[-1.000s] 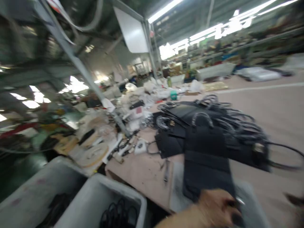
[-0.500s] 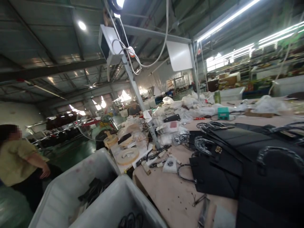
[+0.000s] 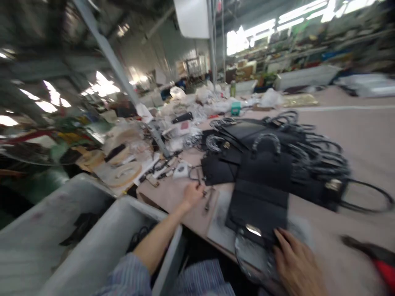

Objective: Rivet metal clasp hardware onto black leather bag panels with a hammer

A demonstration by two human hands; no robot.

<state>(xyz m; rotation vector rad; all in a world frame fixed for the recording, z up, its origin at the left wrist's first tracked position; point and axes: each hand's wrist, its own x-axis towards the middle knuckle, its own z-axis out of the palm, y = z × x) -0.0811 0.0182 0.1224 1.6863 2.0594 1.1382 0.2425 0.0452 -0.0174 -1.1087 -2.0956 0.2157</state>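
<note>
My left hand (image 3: pixel 194 195) reaches to the table beside the white bin. Its fingers are curled in at some small dark pieces, too blurred to name. Just right of it lies a slim metal tool (image 3: pixel 209 200). A black handbag (image 3: pixel 261 201) lies flat and unfolded before me, a wrapped handle at each end and a shiny metal clasp (image 3: pixel 253 230) on its near part. My right hand (image 3: pixel 298 261) grips the handbag's near right corner, close to the near handle. Under the bag is a pale grey slab (image 3: pixel 220 213).
Several black bags with wrapped handles (image 3: pixel 317 160) are heaped behind and to the right. A white bin (image 3: pixel 129 205) stands against the table's left edge. Tape rolls (image 3: pixel 123 174) and plastic wrapping lie farther back. A red-and-black object (image 3: pixel 381 263) is at the right edge.
My view has swung down and to the right. Both hands and the unfolded handbag have come into sight, while the person at the left has left the picture.
</note>
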